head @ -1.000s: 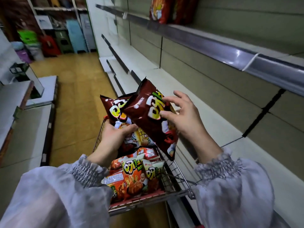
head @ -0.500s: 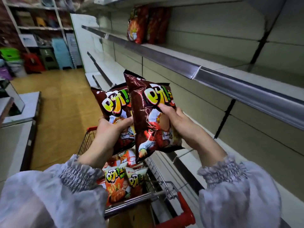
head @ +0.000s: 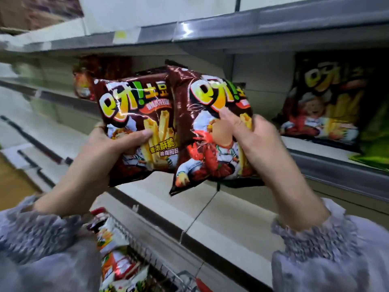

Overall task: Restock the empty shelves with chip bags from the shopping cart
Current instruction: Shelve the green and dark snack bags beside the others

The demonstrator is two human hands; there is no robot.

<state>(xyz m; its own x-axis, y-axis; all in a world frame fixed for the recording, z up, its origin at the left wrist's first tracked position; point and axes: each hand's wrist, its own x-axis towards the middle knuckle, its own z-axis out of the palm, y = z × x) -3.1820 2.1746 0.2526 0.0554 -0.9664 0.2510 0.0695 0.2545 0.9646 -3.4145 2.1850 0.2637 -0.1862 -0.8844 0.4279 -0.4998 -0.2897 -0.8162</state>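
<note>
I hold two dark brown chip bags upright at chest height in front of the shelves. My left hand (head: 109, 150) grips the left bag (head: 136, 114) with the thumb across its front. My right hand (head: 252, 142) grips the right bag (head: 210, 131), whose left edge overlaps the other bag. Below, the shopping cart (head: 168, 272) shows its wire side, with several orange and red chip bags (head: 117, 262) inside. The middle shelf (head: 328, 167) runs behind the held bags.
A dark chip bag (head: 322, 106) stands on the middle shelf to the right, with a green bag (head: 374, 144) beside it. Red bags (head: 88, 81) stand further left on that shelf. A lower shelf (head: 221, 218) lies under my hands, and an upper shelf edge (head: 210, 30) crosses above.
Both hands have lifted the two bags from above the cart up to the level of the middle shelf. My view has turned right toward the shelving.
</note>
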